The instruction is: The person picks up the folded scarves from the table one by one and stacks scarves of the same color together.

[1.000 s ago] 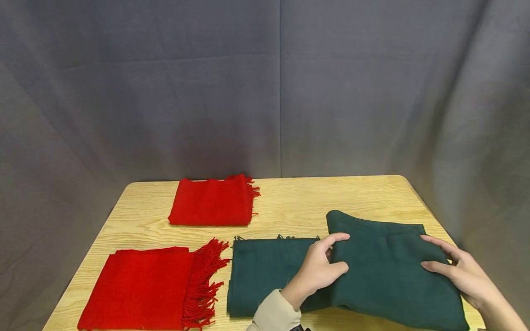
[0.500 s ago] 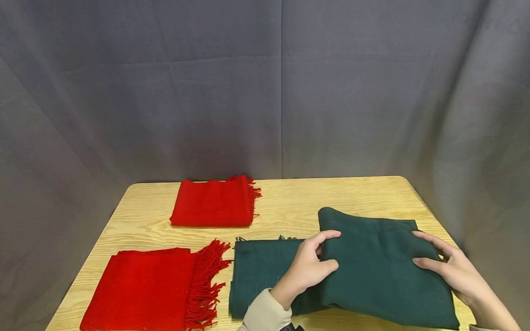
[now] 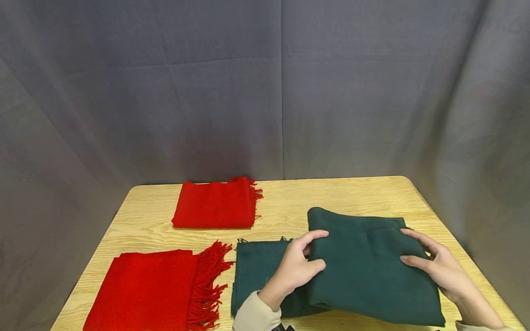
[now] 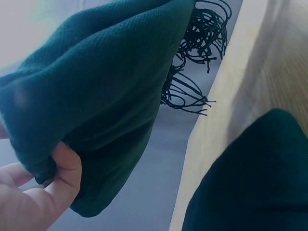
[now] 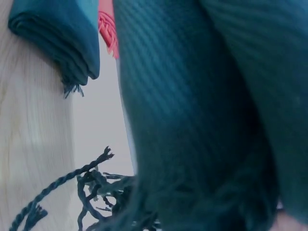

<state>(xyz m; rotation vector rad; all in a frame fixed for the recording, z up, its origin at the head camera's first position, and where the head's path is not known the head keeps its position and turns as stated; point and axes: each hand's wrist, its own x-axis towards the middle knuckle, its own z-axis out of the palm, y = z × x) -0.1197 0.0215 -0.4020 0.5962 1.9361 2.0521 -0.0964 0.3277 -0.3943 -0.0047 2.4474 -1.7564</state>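
Note:
A folded dark green scarf (image 3: 368,271) is held up between my two hands, tilted above the table. My left hand (image 3: 294,266) grips its left edge, thumb on top; the left wrist view shows those fingers (image 4: 67,168) curled around the cloth. The opposite edge is gripped by my right hand (image 3: 439,266), mostly out of sight in the right wrist view behind the cloth (image 5: 178,106). Dark fringe (image 4: 197,43) hangs from the held scarf. Partly beneath it, a second folded green scarf (image 3: 258,266) lies flat on the table.
To the left lies a folded red scarf (image 3: 145,289), its fringe pointing right. Another folded red scarf (image 3: 215,204) sits near the back edge. They rest on a light wooden table (image 3: 331,193) with a grey curtain (image 3: 265,92) behind and at both sides.
Both hands have carried the held green scarf leftward, so it now covers more of the green scarf on the table. The grip looks the same, and the other scarves stay put.

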